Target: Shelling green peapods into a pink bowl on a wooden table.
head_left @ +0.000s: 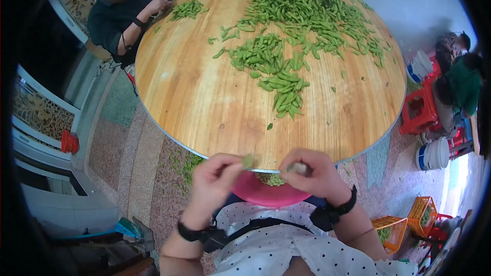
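My left hand (214,175) pinches a green soybean pod (248,161) between thumb and fingers, just over the table's near edge. Beside it, my right hand (318,173) is closed, with a small greyish thing (297,168) showing at the thumb and fingertips; it is blurred and I cannot make out what it is. Below both hands a pink basin (271,199) rests at my lap, with pale green shelled beans (273,180) in it. On the round wooden table (194,97), a small cluster of pods (288,92) lies nearest to me, trailing from a large pod heap (307,10).
Across at the left sits a person (115,25) by a small pod pile (187,9). Empty pods (184,171) litter the floor. To the right stand red stools (420,107), white buckets (433,154), orange crates (391,235) and more people (460,82).
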### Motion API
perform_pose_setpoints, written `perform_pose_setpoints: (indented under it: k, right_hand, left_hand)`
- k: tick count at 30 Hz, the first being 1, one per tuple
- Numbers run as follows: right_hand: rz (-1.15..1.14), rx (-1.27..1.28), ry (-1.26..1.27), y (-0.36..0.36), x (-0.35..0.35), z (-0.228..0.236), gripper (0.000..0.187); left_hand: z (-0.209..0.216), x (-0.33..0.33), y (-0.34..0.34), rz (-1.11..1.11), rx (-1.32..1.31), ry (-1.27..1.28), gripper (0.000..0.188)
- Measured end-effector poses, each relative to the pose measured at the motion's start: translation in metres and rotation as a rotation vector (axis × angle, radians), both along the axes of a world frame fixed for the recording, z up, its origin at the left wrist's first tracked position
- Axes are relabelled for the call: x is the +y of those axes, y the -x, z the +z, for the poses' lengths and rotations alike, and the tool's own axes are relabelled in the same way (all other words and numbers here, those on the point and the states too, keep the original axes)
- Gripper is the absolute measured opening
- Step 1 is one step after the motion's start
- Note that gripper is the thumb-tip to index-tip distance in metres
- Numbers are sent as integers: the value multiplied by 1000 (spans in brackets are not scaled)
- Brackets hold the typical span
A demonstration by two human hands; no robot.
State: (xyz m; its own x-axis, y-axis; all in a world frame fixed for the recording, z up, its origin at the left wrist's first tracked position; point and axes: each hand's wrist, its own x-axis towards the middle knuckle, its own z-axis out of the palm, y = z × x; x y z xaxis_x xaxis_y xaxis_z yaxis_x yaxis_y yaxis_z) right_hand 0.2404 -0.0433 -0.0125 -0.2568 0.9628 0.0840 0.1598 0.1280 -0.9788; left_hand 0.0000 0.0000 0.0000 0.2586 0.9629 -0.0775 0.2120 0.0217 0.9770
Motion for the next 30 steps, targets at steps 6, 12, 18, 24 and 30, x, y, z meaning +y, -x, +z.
perform_pose_setpoints:
  k: [6, 12, 18, 24, 30]
  right_hand:
    - [116, -170, 6, -16, -22, 1, 19]
    - [116, -100, 32, -32, -5, 12, 19]
    - [34, -126, 23, -48, 4, 23, 18]
    - [-130, 28, 220, -53, 13, 26, 17]
    - [-100, 331, 412, -37, 44, 18, 26]
  left_hand:
    - [16, 32, 51, -174, 934, -335, 16]
    - [6, 99, -58, -222, 614, -793, 6]
    - [-40, 153, -113, -264, 759, -933, 10]
    - [-26, 142, -106, -174, 380, -723, 10]
    - [-2, 80, -94, -248, -290, 354, 17]
